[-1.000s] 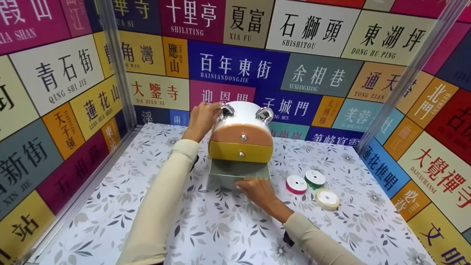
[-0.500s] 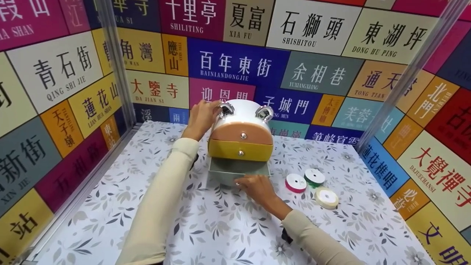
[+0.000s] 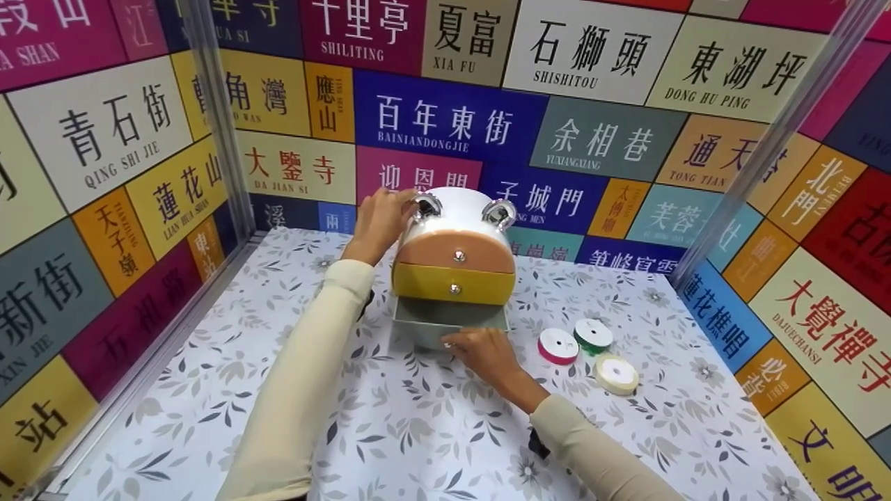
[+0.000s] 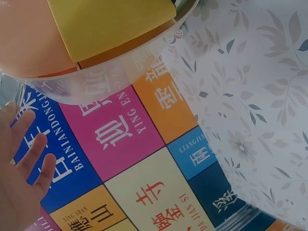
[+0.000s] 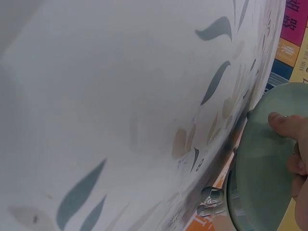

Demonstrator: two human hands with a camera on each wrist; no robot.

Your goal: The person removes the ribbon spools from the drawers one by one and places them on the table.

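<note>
A small dome-topped drawer box (image 3: 454, 278) stands on the table, with a white top, a peach upper drawer (image 3: 445, 247) and a yellow middle drawer (image 3: 424, 282). Its green bottom drawer (image 3: 418, 334) is pulled out, and no contents show inside. My left hand (image 3: 379, 219) pinches the silver ear (image 3: 426, 204) on the box's left side; the other fingers extend in the left wrist view. My right hand (image 3: 487, 358) is at the front of the green drawer, thumb and curled fingers on its knob. The fingers mostly hide the knob in the head and right wrist views.
To the right of the box lie three ribbon spools: a pink one (image 3: 558, 346), a green one (image 3: 593, 337) and a cream one (image 3: 617, 375). Walls with coloured place-name panels (image 3: 445, 115) stand behind and beside the floral-covered table (image 3: 390, 445).
The view has shifted very slightly. Both hands keep their places on the box, and the green drawer stays pulled out by about the same amount.
</note>
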